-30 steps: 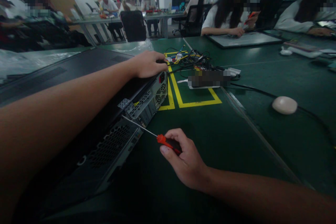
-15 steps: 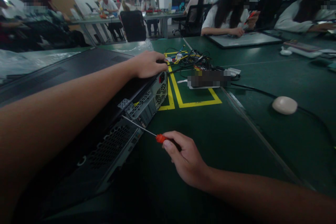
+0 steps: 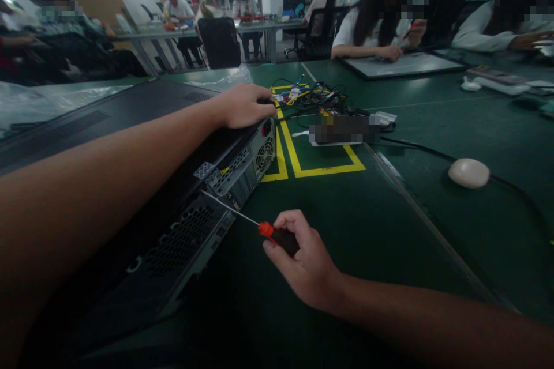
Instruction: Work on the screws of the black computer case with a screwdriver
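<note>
A black computer case [image 3: 147,105] lies on its side at the left, its grey back panel with fan grille [image 3: 265,153] facing right. My left hand [image 3: 247,105] is on the far top corner of the case, fingers bent over the edge and gripping it; the fingertips are partly hidden. My right hand [image 3: 309,259] is closed around a screwdriver [image 3: 265,229] with a red and black handle, thumb and forefinger apart along it. The thin shaft points left, its tip touching the back edge of the case near a perforated metal tab [image 3: 203,170].
Beyond the case are a tangle of cables [image 3: 318,95] and a dark, partly blurred item [image 3: 344,128] near yellow tape [image 3: 329,172]. A white mouse [image 3: 469,173] and black cord lie right. Plastic wrap [image 3: 26,104] is behind the case. Other people sit across the green table [image 3: 411,230].
My right hand's fingers have shifted on the screwdriver handle, thumb and forefinger loosening and showing more of it. The tip stays at the same spot. My left hand and the case hold still.
</note>
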Demonstrator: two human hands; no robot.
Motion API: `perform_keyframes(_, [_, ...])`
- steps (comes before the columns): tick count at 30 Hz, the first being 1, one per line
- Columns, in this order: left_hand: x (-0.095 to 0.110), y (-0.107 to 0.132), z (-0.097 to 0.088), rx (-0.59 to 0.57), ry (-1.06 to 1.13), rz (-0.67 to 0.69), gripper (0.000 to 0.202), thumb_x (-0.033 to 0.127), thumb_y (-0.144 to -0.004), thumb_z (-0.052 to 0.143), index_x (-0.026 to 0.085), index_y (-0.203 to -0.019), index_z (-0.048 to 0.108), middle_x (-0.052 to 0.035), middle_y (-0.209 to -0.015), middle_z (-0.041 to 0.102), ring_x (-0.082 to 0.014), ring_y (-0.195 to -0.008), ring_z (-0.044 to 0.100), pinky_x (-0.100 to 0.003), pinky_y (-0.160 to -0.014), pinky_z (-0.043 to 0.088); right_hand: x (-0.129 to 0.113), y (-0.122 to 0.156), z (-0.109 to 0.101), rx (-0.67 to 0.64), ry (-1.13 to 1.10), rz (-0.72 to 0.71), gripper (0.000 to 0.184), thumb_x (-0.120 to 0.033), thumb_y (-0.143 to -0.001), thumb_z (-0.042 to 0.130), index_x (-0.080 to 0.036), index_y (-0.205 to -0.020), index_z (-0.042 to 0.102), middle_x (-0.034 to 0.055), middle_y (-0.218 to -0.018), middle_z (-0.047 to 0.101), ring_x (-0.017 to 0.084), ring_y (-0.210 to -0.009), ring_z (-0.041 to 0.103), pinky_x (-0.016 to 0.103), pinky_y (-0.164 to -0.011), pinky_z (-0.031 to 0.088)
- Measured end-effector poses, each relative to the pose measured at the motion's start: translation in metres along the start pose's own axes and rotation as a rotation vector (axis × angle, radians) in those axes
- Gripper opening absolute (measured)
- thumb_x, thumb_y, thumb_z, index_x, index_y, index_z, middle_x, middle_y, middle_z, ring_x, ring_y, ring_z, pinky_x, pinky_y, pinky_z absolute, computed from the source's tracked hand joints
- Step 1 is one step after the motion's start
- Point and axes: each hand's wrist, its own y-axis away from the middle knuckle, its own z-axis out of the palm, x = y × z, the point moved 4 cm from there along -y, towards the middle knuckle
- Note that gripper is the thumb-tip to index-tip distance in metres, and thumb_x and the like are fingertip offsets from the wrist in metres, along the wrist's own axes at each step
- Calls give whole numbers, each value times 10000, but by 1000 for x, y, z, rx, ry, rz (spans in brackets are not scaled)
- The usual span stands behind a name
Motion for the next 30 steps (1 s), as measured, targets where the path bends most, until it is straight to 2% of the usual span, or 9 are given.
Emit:
perform_keyframes(9, [0,0,0,-1,-10,-5,518,509,-879,504,223,-1223,767,-107,-1135,750,-320,-1107,653,-401,-959,476,-4,-2,-3,19,15,5,115,-248,-952,649,-224,-1012,554,-29,-817,572,129,-693,545,262,-644,430])
perform_keyframes(16, [2,1,-1,-16,-23,-13,529,504,-885,497,215,-1236,767,-113,-1161,746,-326,-1110,657,-414,-977,472,-4,-1,-3,15,2,-24,91,-248,-955,638,-218,-1003,567,-39,-789,544,118,-648,507,250,-600,409])
perform_keyframes(30, [2,0,-2,-21,-24,5,497,494,-882,505,232,-1214,766,-102,-1149,752,-313,-1093,660,-398,-930,478,-6,-2,-4,16,68,-39,58,-262,-977,617,-215,-1006,600,-19,-818,580,131,-693,538,269,-639,430])
